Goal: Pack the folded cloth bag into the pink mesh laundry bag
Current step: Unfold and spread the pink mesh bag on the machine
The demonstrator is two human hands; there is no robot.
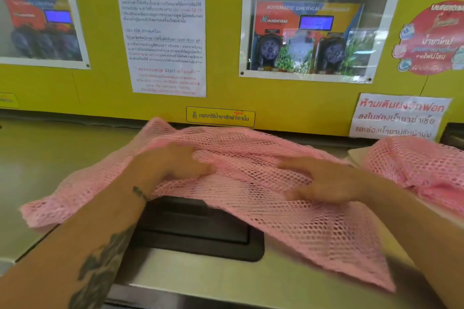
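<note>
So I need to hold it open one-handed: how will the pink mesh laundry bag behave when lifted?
Probably floppy: the pink mesh laundry bag wrinkles under the left hand and right hand and sags over the steel machine top. Likely light, being open netting. Its mouth probably won't stay open unaided.

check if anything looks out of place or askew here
Slightly: the pink mesh laundry bag lies rumpled and skewed, covering part of the black recessed panel. The white notice hangs tilted.

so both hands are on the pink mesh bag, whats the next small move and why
Probably find and spread the mouth of the pink mesh bag: the left hand and right hand rest on it while it lies flat, no opening shows, and no folded cloth bag is clearly visible.
</note>
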